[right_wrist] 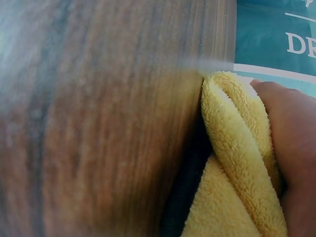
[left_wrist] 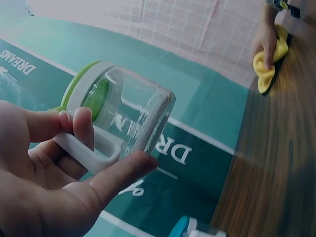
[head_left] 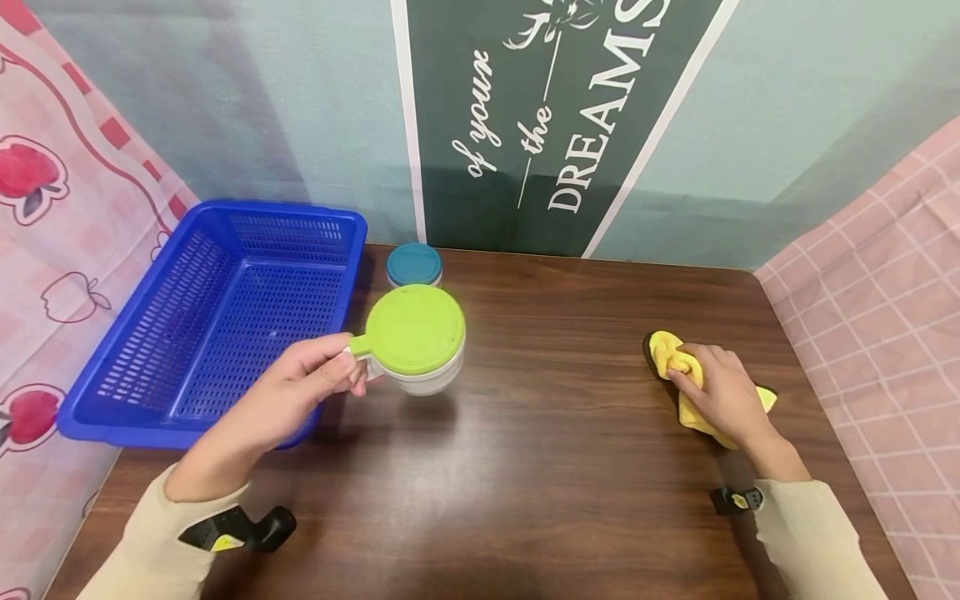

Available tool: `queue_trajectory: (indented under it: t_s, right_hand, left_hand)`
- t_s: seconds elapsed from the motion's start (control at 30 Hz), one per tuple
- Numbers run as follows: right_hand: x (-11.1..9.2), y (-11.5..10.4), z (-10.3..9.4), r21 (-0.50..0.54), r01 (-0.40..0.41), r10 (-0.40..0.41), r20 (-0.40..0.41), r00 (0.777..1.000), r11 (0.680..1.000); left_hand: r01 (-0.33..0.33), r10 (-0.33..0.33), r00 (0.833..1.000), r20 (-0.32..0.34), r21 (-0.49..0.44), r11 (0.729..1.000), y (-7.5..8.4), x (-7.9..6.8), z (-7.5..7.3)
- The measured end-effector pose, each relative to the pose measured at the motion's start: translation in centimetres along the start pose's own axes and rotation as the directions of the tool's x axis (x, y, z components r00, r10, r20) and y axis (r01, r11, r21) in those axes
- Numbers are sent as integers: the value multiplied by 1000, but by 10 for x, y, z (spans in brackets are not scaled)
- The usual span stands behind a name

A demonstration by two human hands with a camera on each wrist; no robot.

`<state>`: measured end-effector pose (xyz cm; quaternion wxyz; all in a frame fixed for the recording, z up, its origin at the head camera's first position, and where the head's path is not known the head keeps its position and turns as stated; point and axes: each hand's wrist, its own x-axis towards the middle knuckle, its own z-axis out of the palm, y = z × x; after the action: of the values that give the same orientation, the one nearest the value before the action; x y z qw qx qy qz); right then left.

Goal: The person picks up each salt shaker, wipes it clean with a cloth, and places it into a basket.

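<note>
My left hand (head_left: 307,383) grips the white handle (left_wrist: 89,150) of a clear jar with a lime-green lid (head_left: 416,329). In the left wrist view the jar's see-through body (left_wrist: 140,106) lies sideways across the picture, thumb and fingers pinching the handle. Over on the right, my right hand (head_left: 723,392) holds a bunched yellow cloth (head_left: 675,354) with a dark edge on the table. The right wrist view shows the cloth's fluffy folds (right_wrist: 237,133) against the palm side, where most of the fingers are hidden. Behind the green-lidded jar stands a second jar with a blue lid (head_left: 414,264).
A blue plastic basket (head_left: 348,242) with slotted walls sits at the left, close beside my left hand. The brown wooden table (head_left: 540,467) meets a printed backdrop (head_left: 517,225) at the back. Pink checked cloth (head_left: 885,333) hangs along the right side.
</note>
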<state>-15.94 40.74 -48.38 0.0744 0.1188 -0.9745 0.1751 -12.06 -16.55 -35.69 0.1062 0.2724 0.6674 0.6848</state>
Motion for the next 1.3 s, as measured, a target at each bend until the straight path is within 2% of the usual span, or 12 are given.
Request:
queue_trajectory:
  t_s: [0.27,0.47,0.6,0.73,0.8,0.97,1.2,1.3]
  right_hand:
    - [2,0,0,-1,5,-5,-12,1000,1000]
    - [2,1,2,6,1,-1,1,1000,1000]
    - [0,0,1,6,-5,5,4,1000,1000]
    - [0,-1,0,3,-8,8,2,1000,1000]
    - [0,-1,0,2,-8,8,0,1000,1000]
    - [0,-2,-1,2,-7,7,-2,1000,1000]
    - [0,-2,-1,-1,-13,13,0,1000,1000]
    - [0,-3,-2,-1,-12,12,0,1000,1000]
  left_hand:
    - [-50,54,997,48,-80,996,1,-3,-25]
    - [-91,100,994,53,-147,985,3,-2,-46]
    - [-71,80,995,51,-154,986,8,-1,-60]
    - [-46,54,996,69,-119,992,13,-1,-74]
    - [-52,65,994,91,-142,989,12,0,-83]
    - [-90,142,978,154,-306,948,7,2,-105]
    - [-95,168,973,155,-397,913,2,7,-127]
    - [-88,177,973,148,-469,879,1,11,-133]
